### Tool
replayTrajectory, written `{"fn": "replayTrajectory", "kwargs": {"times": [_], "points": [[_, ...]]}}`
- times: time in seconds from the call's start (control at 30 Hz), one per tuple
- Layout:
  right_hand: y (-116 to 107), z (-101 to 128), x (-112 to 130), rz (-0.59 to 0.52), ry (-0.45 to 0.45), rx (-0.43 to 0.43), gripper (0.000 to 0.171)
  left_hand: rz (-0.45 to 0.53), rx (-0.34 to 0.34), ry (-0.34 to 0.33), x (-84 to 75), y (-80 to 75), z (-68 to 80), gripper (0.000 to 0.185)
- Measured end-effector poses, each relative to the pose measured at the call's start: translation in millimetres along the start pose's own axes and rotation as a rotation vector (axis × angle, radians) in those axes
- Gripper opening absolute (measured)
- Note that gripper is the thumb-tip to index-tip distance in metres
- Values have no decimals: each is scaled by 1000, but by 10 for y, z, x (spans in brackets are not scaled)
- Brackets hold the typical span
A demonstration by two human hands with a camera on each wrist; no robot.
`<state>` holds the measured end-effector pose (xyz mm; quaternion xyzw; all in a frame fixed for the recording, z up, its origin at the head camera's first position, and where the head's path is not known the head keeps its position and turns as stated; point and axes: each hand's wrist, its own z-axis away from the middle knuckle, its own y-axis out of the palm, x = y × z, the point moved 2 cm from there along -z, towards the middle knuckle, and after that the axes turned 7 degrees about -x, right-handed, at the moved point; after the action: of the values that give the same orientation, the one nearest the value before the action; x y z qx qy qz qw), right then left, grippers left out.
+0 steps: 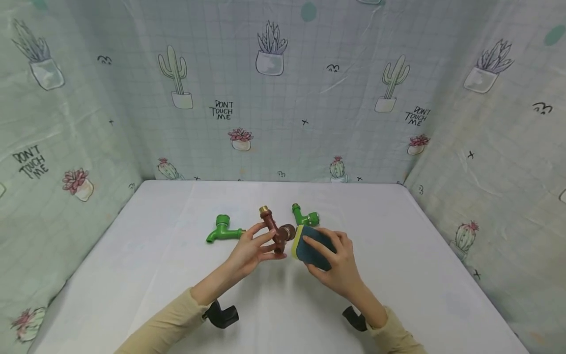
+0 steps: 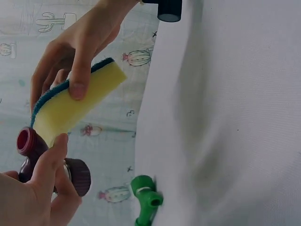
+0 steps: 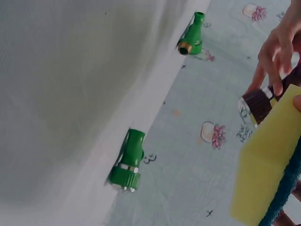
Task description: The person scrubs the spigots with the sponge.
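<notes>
Above the middle of the white table (image 1: 132,275), my left hand (image 1: 252,250) grips a brown pipe fitting (image 1: 276,231) with a brass threaded end. My right hand (image 1: 338,260) holds a yellow sponge with a dark blue scouring side (image 1: 311,246), its yellow face pressed to the fitting's round cap. The left wrist view shows the sponge (image 2: 75,106) against the brown fitting (image 2: 33,148). In the right wrist view the sponge (image 3: 268,174) fills the right edge beside the fitting's cap (image 3: 256,103).
Two green pipe fittings lie on the table behind the hands, one to the left (image 1: 221,228) and one to the right (image 1: 305,215). Cactus-print cloth walls (image 1: 283,98) close in the table on three sides.
</notes>
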<state>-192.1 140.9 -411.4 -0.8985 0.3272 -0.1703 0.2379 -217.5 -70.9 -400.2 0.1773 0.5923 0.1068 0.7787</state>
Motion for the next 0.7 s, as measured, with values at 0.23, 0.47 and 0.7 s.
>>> {"fn": "replayTrajectory", "kwargs": {"times": [0.23,0.47,0.7], "points": [[-42,-30,-110,-66,101,51,51,-154,146,-29,71,9,14,43],[-41,-71,-106,-50,107,69,61,-269,237,19,129,32,36,51],[-14,-124,-41,-29,68,69,61,-374,220,83,173,44,8,47]]}}
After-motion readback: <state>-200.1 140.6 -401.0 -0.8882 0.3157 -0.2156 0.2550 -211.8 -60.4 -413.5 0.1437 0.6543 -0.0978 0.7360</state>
